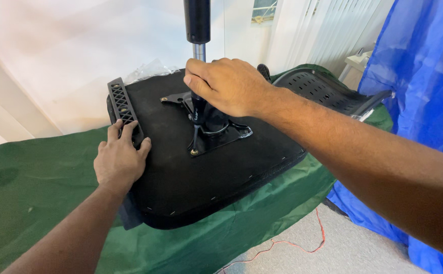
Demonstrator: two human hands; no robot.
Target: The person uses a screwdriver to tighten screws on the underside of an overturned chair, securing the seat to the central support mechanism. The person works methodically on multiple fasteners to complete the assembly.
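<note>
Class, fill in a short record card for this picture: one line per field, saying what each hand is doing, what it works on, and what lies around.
Left hand: pressed flat on the edge of the upturned black seat cushion, fingers at the black lattice armrest bracket
Right hand: grips a black screwdriver, tip at a screw in the metal mounting plate
Centre: gas-lift column rising upright
Surface: green cloth
Behind: black perforated chair back, blue plastic sheet

The upturned chair seat [191,177] lies on the cloth-covered table [23,187] (mounting plate [209,134] centred on it); a chair backrest [323,91] sits behind-right.
</note>
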